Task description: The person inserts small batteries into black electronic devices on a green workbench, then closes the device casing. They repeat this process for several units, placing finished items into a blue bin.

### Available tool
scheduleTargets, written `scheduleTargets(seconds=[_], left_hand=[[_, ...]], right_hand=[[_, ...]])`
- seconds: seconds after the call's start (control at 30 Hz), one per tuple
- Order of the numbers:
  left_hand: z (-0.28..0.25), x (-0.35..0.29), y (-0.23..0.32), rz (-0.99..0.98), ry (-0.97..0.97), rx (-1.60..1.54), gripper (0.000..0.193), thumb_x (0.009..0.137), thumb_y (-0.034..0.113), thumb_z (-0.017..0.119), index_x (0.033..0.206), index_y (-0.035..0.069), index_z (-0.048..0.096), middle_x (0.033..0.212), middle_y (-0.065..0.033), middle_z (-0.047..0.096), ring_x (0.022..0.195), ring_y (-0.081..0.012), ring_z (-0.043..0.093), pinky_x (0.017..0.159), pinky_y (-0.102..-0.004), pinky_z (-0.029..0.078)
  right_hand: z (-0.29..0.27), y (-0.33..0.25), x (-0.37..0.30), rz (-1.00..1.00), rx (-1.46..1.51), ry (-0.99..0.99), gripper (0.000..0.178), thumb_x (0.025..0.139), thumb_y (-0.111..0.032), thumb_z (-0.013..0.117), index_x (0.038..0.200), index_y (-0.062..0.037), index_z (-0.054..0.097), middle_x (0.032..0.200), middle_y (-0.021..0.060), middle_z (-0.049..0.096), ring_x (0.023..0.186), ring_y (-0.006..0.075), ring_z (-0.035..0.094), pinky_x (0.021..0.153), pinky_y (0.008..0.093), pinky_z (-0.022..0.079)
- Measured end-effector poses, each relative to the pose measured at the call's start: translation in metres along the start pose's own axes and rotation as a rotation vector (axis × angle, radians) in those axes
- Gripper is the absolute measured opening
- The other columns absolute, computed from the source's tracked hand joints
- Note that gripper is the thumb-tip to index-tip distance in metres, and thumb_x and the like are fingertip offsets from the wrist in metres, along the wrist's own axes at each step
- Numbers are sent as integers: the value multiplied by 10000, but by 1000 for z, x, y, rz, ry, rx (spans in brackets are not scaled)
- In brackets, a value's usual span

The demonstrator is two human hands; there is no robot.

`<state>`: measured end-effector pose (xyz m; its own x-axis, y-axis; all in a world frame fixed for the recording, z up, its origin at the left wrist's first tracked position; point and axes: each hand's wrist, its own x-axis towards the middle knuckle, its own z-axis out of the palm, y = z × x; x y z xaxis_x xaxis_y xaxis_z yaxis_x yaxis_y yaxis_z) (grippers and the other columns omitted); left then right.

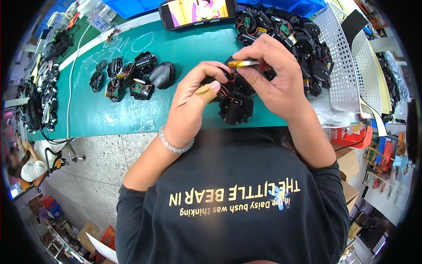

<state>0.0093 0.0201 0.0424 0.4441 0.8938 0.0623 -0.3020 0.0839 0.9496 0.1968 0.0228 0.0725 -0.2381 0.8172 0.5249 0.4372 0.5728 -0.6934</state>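
Green bench [193, 48]: spans the far side of the scene; pale hand-drawn strokes on its far left part, no legible word made out.
Black shirt [237, 229]: two lines of pale printed lettering and a blue motif across the front, upside down in this view.
Perforated basket [345, 66]: white, on the right, beside a heap of black casings [299, 39].
Right hand [277, 79]: forearm rising from near right; thumb and index finger pinching the flat piece.
Left hand [189, 94]: forearm rising from near left, wrist in a clear beaded bracelet [173, 143]; fingers curled round a black part [215, 82], mostly covered; tan wrap on the thumb.
Phone [198, 13]: far side, screen lit with a colourful picture.
Open black casing [235, 110]: just below the hands at the bench's near edge; held or resting, cannot tell.
Flat piece [243, 63]: yellow and silver, raised between the hands; long axis left to right, nearly level, yellow end pointing left.
Red wires [232, 75]: between the hands, just below the flat piece.
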Motion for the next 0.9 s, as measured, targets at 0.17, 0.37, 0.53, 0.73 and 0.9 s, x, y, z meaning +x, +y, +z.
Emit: scheduleTargets(seconds=[0.17,0.37,0.53,0.73,0.9], left_hand=[[0,-2,-9,-62,-27,90,164,903,186,542,920,23,540,915,-16,521,811,-76,465,712,-237,398],[8,2,-8,143,-221,574,216,913,167,529,1000,-30,545,961,-102,537,878,-222,516,816,-308,421],[6,2,-7,-103,-310,447,314,959,164,457,1181,-45,532,1186,-120,552,1059,-202,533,912,-305,405],[25,27,-19,-255,-362,52,318,977,322,432,861,25,445,1067,-148,548,916,-220,588,825,-359,476],[40,38,-44,-319,-370,-187,300,987,280,381,818,35,420,1020,-196,528,872,-286,590,806,-400,481]], right_hand=[[-10,-7,1,-1,-57,-339,109,809,-77,640,869,-7,581,744,124,558,670,279,553,586,338,438],[-22,-7,-7,263,247,-473,226,811,-68,651,983,4,524,815,95,552,650,208,541,591,285,453],[-35,-12,-9,286,282,-559,266,830,-52,566,1064,-8,449,881,155,591,749,285,612,643,355,469],[-160,-6,-16,204,-274,-38,355,796,-91,593,1148,-75,547,893,110,627,802,235,634,725,343,502],[-344,72,-58,767,-953,-255,223,788,-109,648,997,-34,635,1012,93,629,861,186,619,740,315,507]])
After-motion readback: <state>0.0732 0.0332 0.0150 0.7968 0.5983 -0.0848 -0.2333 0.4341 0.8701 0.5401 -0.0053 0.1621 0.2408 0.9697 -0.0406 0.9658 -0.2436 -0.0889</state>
